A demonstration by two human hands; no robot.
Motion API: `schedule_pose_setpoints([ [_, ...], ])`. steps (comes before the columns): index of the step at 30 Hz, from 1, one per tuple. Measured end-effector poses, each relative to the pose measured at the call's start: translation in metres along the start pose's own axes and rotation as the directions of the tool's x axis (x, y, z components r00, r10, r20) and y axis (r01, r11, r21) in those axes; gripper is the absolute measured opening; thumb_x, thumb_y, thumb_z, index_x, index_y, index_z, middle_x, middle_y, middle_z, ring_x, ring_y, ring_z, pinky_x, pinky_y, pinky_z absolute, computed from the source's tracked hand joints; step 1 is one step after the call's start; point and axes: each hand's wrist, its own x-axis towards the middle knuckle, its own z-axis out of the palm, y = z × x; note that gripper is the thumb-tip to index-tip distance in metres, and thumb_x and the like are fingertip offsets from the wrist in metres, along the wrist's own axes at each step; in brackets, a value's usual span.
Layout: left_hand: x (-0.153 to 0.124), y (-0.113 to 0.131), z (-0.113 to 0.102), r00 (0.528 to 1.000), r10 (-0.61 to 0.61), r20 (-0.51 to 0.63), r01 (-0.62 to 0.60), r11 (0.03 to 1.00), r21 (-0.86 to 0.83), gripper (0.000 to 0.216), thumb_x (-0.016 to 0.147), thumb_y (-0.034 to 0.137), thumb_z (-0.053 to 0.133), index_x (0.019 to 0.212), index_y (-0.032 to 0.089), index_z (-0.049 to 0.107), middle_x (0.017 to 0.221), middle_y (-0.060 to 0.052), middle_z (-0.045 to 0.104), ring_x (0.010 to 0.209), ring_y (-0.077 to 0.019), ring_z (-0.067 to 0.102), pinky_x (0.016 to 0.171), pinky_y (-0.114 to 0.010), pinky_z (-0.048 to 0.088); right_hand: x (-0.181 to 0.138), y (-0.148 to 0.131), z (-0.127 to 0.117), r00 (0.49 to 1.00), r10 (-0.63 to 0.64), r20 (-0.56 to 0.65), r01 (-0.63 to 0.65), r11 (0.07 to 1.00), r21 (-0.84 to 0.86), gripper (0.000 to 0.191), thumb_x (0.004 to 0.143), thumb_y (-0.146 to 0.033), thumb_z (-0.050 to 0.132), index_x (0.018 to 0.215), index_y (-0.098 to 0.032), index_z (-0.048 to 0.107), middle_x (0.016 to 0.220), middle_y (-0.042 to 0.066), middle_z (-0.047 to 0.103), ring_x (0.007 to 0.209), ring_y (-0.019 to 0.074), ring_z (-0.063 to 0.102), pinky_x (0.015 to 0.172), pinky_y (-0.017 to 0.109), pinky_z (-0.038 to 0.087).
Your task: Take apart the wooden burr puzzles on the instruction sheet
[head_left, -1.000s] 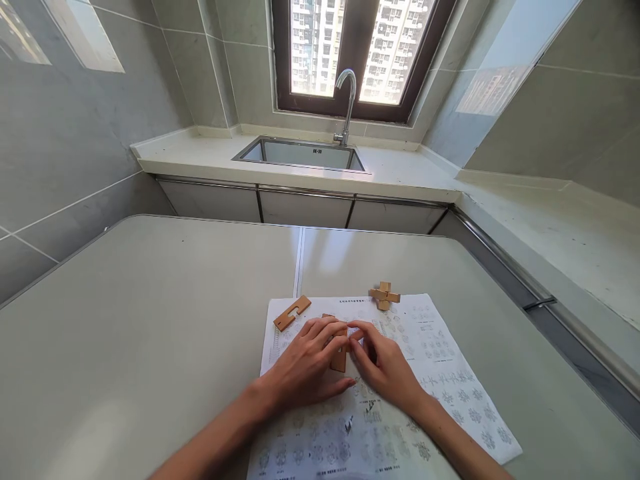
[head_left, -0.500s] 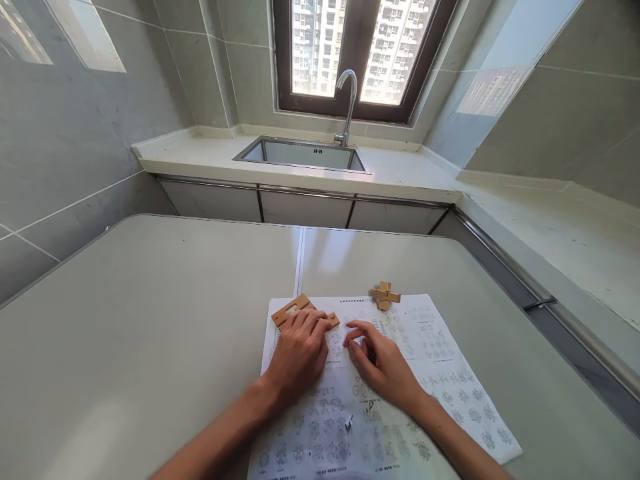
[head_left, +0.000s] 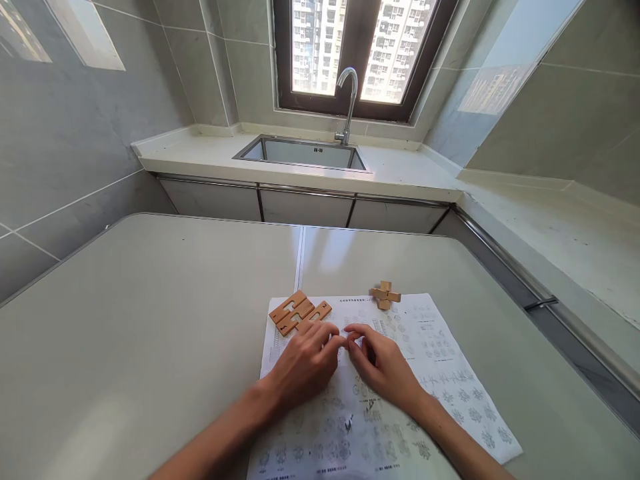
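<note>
On printed sheet (head_left: 440,373), L hand (head_left: 305,363) & R hand (head_left: 380,363) empty, fingertips meeting, notched wood pieces (head_left: 299,312) just beyond.

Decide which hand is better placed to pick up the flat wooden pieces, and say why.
Left. The left hand lies just below the flat wooden pieces; the right hand sits farther to the side, nearer the wooden cross.
</note>
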Motion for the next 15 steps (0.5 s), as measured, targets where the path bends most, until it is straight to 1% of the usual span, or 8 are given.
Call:
schedule_pose_setpoints([
  [3,-0.0019,0.0046,0.0018,0.993,0.086,0.083,-0.083,0.996,-0.044,0.021,0.094,0.004,0.047,0.101,0.019,0.061,0.086,-0.003,0.069,0.067,-0.0172,0.065,0.062,-0.03,0.05,-0.0001,0.0012,0.0002,1.0,-0.01,-0.003,0.01,1.0,-0.017,0.021,0.104,-0.029,0.051,0.121,-0.024,0.064,0.086,0.0,0.072,0.057,0.0151,0.054,0.058,0.028,0.045],
  [6,-0.0035,0.0059,0.0055,0.987,0.095,0.128,-0.087,0.994,-0.069,0.022,0.093,0.004,0.046,0.097,0.02,0.061,0.076,0.001,0.07,0.06,-0.016,0.065,0.054,-0.027,0.045,-0.0005,0.0026,0.0012,1.0,-0.013,-0.009,0.013,0.999,-0.031,0.02,0.104,-0.028,0.051,0.117,-0.024,0.066,0.085,0.0,0.072,0.058,0.0154,0.055,0.056,0.029,0.045],
  [11,-0.0024,0.0057,0.0065,0.986,0.054,0.159,-0.039,0.995,-0.095,0.02,0.093,0.005,0.047,0.091,0.021,0.06,0.075,0.0,0.072,0.062,-0.0168,0.069,0.053,-0.027,0.045,-0.0006,0.0026,0.0018,1.0,-0.019,-0.012,0.018,0.998,-0.064,0.021,0.104,-0.029,0.05,0.114,-0.025,0.068,0.08,0.001,0.071,0.057,0.0164,0.056,0.054,0.029,0.044],
  [15,-0.0014,0.006,0.005,0.986,0.05,0.161,-0.034,0.994,-0.104,0.021,0.094,0.006,0.046,0.09,0.021,0.06,0.075,0.0,0.073,0.062,-0.0171,0.069,0.054,-0.028,0.045,-0.0006,0.0018,0.0007,0.999,-0.029,-0.015,0.028,0.997,-0.067,0.022,0.104,-0.03,0.049,0.112,-0.024,0.069,0.08,0.002,0.072,0.057,0.0168,0.056,0.053,0.029,0.044],
])
